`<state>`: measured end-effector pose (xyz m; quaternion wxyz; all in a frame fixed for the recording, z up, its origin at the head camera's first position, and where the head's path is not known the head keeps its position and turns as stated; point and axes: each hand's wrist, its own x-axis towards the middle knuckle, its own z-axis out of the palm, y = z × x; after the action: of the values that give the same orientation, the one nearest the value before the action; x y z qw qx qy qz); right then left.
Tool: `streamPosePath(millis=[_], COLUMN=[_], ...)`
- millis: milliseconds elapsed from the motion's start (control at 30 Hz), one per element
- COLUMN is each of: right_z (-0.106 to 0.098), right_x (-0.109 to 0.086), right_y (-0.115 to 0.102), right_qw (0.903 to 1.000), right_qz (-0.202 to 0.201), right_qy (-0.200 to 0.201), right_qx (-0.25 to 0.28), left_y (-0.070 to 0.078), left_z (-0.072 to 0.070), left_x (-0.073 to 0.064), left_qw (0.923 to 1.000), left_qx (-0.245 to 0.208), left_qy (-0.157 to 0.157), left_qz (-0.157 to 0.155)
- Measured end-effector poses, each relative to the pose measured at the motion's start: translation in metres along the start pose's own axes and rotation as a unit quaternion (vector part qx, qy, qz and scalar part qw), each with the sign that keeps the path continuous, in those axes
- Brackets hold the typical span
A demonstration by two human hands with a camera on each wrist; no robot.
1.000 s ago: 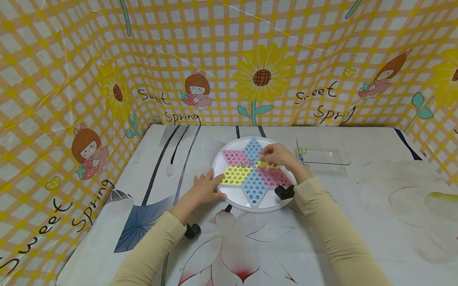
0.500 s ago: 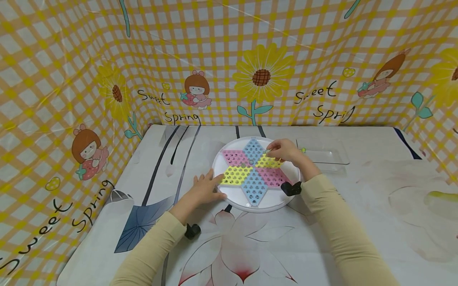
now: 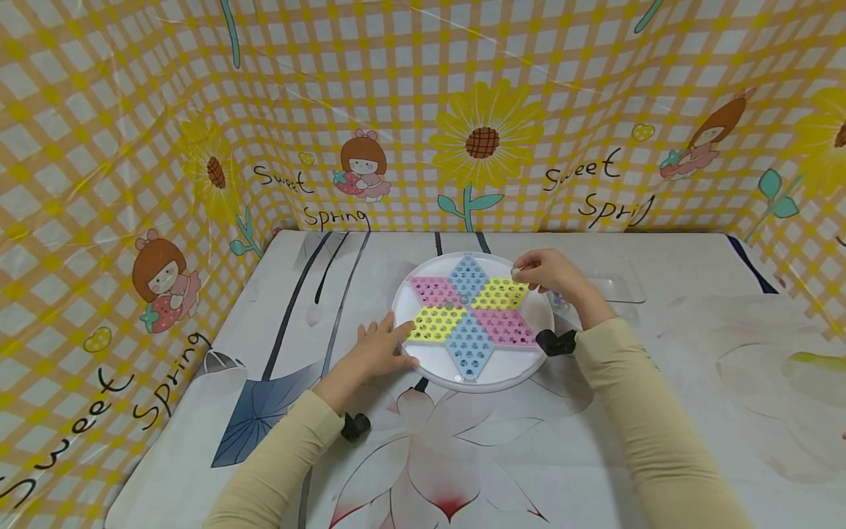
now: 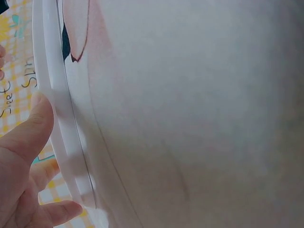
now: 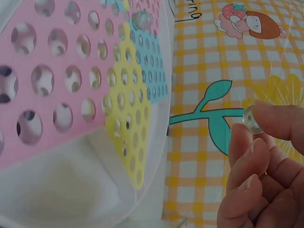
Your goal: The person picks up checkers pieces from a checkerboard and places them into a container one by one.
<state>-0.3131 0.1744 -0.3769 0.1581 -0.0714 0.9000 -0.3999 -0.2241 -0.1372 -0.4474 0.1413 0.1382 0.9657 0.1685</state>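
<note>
A round white Chinese checkers board (image 3: pixel 423 367) carries a star of pink, yellow and blue perforated sections. My left hand (image 3: pixel 378 348) rests on its left rim with fingers spread; in the left wrist view the thumb (image 4: pixel 40 118) lies along the white rim (image 4: pixel 71 142). Above the far right rim, my right hand (image 3: pixel 551 275) pinches a clear glass marble (image 5: pixel 251 120) between thumb and fingertips, over the yellow section (image 3: pixel 500 293). Another marble (image 5: pixel 142 20) sits near the middle of the star.
Right of the board stands a clear plastic box (image 3: pixel 624 286) with a few coloured marbles, partly hidden behind my right hand. A white marble (image 3: pixel 458 379) lies in the board's near trough. A checked cloth (image 3: pixel 410 95) hangs behind the table.
My right hand has moved from the middle of the star to the right, toward the far right rim, with the marble pinched. The left hand has stayed in place.
</note>
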Motion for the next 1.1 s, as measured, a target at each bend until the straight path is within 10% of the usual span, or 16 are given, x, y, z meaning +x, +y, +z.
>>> streamPosePath(millis=[1100], right_z=[-0.049], right_x=[-0.021], right_y=[0.047], right_qw=[0.9975], right_qz=[0.059], right_qy=[0.024], right_qx=[-0.031], left_y=[0.0], left_z=[-0.001], left_x=[-0.001], left_qw=[1.0], left_qx=[-0.003], left_qy=[0.0], left_qz=[0.002])
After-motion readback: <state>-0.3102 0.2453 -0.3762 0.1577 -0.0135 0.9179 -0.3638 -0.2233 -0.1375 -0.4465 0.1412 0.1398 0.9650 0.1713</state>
